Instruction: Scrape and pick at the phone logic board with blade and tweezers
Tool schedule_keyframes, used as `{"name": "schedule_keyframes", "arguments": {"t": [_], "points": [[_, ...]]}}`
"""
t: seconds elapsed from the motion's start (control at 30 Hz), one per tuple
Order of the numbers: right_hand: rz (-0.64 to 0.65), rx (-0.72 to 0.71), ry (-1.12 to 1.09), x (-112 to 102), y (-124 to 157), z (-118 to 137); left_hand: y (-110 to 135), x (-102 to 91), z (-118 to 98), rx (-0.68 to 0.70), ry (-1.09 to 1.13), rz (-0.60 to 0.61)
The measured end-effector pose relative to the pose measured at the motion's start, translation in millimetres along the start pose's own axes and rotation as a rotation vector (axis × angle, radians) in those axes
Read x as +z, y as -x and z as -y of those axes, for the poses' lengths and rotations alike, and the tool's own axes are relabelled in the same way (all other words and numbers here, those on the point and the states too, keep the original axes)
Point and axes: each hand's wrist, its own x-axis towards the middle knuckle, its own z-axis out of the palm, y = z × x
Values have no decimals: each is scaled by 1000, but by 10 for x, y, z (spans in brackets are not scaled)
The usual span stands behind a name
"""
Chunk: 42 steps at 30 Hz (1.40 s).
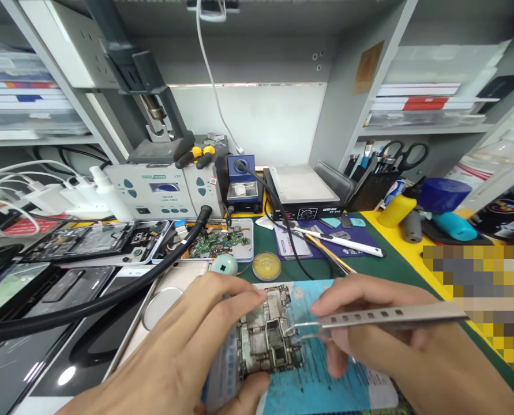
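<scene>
A phone circuit board [267, 334] with metal shields and dark chips lies on a blue and white printed sheet [326, 380]. My left hand [187, 340] steadies it, fingertips at its upper edge and thumb at its lower edge. In my right hand [378, 340] is a pair of metal tweezers [369, 316] with a row of slots along the arm. Their bent tips reach the board's right side; whether they touch it I cannot tell. Just beyond the board stand a round tin of yellow paste [266, 266] and a mint-green spool [224, 266].
Phones and panels [87, 346] cover the left, with a thick black hose [153, 282] across them. Behind are a tray of board parts [243, 253], a hot-air station [161, 187], and a flat heating plate [304, 184]. A white pen-like tool [343, 240] lies at right-centre.
</scene>
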Motion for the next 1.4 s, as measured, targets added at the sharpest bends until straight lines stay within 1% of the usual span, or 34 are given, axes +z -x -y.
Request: {"name": "schedule_keyframes", "arguments": {"t": [0.07,0.17,0.27,0.37,0.47,0.63,0.73,0.87,0.97,1.03,1.1,1.17,1.23,1.4], "points": [[-2,23,-98,-27,-35,-2,40,44,26,-17,-16,4],[-90,20,-239,-44,-113,26,34,64,68,-14,-63,22],[-173,52,-320,-72,-184,79,-52,14,101,47,-81,16],[-183,50,-352,-123,-225,124,-139,-60,128,114,-85,26],[-151,33,-339,-164,-266,142,-175,-100,148,142,-87,40],[-119,3,-244,-199,-388,91,-170,-92,142,113,-38,43],[-116,-30,-200,-211,-448,38,-158,-103,152,120,-3,28],[-118,-77,-178,-213,-469,-14,-150,-99,267,173,21,2],[-124,-109,-160,-216,-469,-38,-155,-64,346,176,42,-8],[-124,-124,-143,-220,-474,-47,-156,-58,338,164,61,-8],[-130,-137,-127,-226,-485,-52,-155,-81,286,144,87,-10],[-145,-150,-113,-232,-496,-50,-166,-124,229,114,121,-34],[-164,-165,-103,-237,-499,-43,-196,-163,208,71,163,-91],[-215,-209,-86,-244,-458,-29,-298,-181,327,-45,256,-275]]}}
